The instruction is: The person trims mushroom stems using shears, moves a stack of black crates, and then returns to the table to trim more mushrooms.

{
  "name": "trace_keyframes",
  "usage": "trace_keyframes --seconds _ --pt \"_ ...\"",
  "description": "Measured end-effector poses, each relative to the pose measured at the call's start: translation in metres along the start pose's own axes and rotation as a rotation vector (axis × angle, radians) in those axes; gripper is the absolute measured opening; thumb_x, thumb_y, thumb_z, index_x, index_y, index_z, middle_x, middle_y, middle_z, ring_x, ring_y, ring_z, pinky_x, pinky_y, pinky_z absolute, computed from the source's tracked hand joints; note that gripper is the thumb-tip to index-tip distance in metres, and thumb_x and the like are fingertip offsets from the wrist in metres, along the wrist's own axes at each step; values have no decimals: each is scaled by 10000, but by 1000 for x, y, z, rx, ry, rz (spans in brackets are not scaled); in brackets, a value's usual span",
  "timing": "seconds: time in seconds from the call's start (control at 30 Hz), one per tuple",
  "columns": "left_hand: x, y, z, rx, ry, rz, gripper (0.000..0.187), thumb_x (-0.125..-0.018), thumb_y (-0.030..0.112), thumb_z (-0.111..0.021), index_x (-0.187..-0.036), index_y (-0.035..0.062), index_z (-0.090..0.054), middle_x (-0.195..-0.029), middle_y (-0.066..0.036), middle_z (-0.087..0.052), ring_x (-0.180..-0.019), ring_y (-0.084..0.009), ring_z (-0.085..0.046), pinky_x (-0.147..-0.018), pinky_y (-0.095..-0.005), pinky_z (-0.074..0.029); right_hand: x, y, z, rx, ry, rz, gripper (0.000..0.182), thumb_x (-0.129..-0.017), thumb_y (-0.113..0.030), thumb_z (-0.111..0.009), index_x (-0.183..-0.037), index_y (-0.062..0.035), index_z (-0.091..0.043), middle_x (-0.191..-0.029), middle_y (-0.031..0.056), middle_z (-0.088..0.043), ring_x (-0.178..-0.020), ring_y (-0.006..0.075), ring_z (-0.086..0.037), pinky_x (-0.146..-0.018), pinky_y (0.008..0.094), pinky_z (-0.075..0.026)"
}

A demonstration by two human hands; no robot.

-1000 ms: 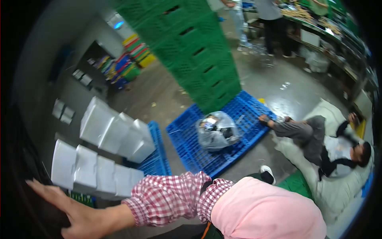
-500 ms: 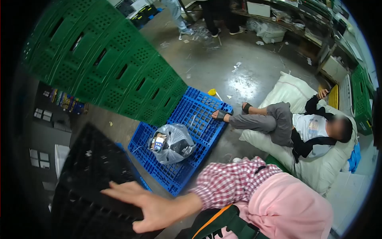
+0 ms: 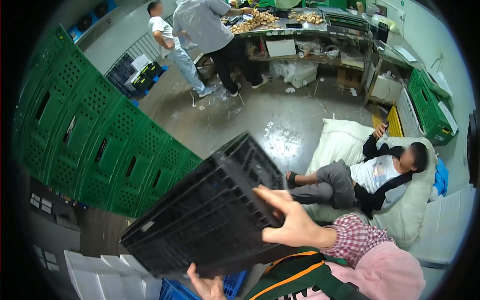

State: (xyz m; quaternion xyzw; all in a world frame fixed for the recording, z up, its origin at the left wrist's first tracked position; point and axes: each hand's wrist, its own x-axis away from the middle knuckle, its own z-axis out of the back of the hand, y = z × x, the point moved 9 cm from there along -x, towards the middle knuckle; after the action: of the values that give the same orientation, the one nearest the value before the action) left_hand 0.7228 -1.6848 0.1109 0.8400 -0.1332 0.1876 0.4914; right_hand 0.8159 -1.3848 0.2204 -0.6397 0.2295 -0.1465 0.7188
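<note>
A black plastic crate (image 3: 200,215) with ribbed walls is tilted in front of me, held up between my hands. My right hand (image 3: 297,220), in a red checkered cuff, grips its right end, fingers over the edge and thumb against the side. Lower down, my left hand (image 3: 207,286) supports the crate's bottom edge; part of it is cut off by the frame. The inside of the crate is mostly turned away from view. Beneath it, bits of a blue pallet (image 3: 232,285) show.
A tall stack of green crates (image 3: 100,135) stands on the left. White boxes (image 3: 105,275) are at lower left. One person (image 3: 375,175) reclines on white sacks (image 3: 340,135) at right. Two others stand near a cluttered workbench (image 3: 300,27) at the back.
The black crate has come up and to the right, now covering most of the blue pallet and its plastic bag. My left hand has come into view. The view has shifted towards the workbench.
</note>
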Motion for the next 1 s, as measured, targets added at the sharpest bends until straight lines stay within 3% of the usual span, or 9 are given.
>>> trace_keyframes --seconds 0.07,0.13,0.47,0.6,0.7,0.73,0.8,0.93,1.0 --pt "20 9 -81 -332 -434 -361 535 -740 237 -665 -1218 70 -492 -1234 -139 -529 -1136 -317 -492 -944 -514 -425 -13 -1 27 38 67 -40 788 -596 -144 -691 -1333 -52 -430 -1342 245 -391 -1133 258 -405 -848 283 -407" --pt "-44 -46 -84 185 -195 427 519 -746 245 -671 -1196 47 -504 -1209 -134 -548 -1125 -316 -504 -957 -505 -420 -25 -6 49 96 139 -70 798 -592 -146 -694 -1339 -61 -428 -1346 230 -391 -1092 233 -410 -812 263 -401" --pt "-168 -113 -236 117 -474 686 449 -765 267 -655 -1120 31 -515 -1127 -136 -573 -1027 -311 -558 -884 -472 -480 -103 5 105 117 502 0 795 -585 -46 -652 -1343 -59 -413 -1263 144 -403 -1077 203 -437 -812 257 -442" --pt "-243 -140 -284 82 -545 799 459 -777 283 -629 -1132 20 -505 -1133 -146 -568 -1051 -320 -543 -901 -511 -453 -174 26 100 149 559 -45 789 -583 -31 -644 -1338 -57 -415 -1190 131 -402 -1051 209 -458 -814 262 -455" --pt "-311 -149 -325 89 -570 913 472 -756 254 -628 -1165 54 -504 -1220 -132 -529 -1139 -339 -477 -959 -582 -357 -242 54 90 233 653 -174 794 -564 -77 -671 -1320 -50 -429 -1133 146 -420 -1022 228 -468 -840 277 -446" --pt "-333 -143 -341 44 -563 929 341 -776 283 -623 -1057 100 -562 -1127 -127 -570 -1058 -321 -526 -897 -530 -431 -267 57 84 322 686 -240 803 -557 -99 -682 -1318 -49 -431 -1124 153 -422 -1017 240 -471 -864 290 -438" --pt "-377 -135 -364 8 -574 1059 400 -790 266 -606 -1140 94 -518 -1197 -109 -545 -1122 -324 -498 -938 -561 -395 -323 46 68 381 718 -313 819 -539 -130 -700 -1302 -16 -424 -1132 181 -426 -1087 292 -421 -972 330 -360" --pt "-412 -102 -394 -62 -485 1127 484 -747 293 -662 -1142 66 -500 -1169 -146 -552 -1084 -336 -509 -907 -519 -415 -396 25 60 416 699 -383 799 -545 -152 -693 -1283 -5 -424 -1167 216 -476 -1122 325 -387 -1002 360 -318" --pt "-403 -73 -422 23 -428 1186 393 -764 155 -671 -1117 34 -547 -1091 -97 -592 -1010 -238 -551 -948 -410 -434 -422 11 62 386 713 -401 782 -549 -157 -687 -1273 -6 -430 -1170 218 -479 -1119 331 -385 -1000 359 -316"
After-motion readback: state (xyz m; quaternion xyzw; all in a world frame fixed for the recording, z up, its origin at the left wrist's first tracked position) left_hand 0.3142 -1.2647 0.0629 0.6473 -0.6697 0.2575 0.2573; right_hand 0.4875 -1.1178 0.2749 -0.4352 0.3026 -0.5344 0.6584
